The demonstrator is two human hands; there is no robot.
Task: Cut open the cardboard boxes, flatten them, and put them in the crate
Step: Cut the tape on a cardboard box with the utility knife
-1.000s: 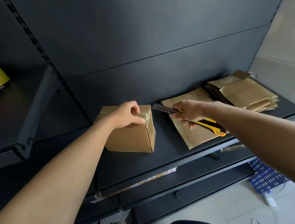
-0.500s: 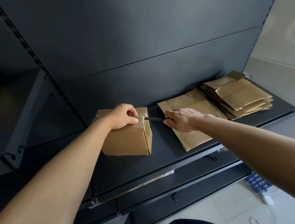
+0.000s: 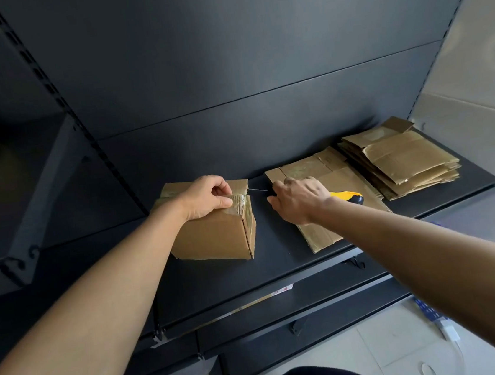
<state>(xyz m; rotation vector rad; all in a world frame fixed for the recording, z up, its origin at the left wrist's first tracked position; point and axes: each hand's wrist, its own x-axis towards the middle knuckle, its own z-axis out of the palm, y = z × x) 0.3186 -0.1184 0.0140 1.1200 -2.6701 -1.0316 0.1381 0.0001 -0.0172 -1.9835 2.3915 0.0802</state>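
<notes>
In the head view, the cardboard box stands on the shelf, just left of our right grip, which is curled round the utility knife. The knife's long axis runs left to right, its blade tip pointing left at the box's taped top seam. Our left grip, the nearer one, is curled on the box top beside the tape. The box's long axis follows the shelf, its taped end facing the blade.

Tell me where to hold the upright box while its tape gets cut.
Hold the box by its top, coming from the left, as the left hand does: the knife blade enters the taped seam from the right.
</notes>
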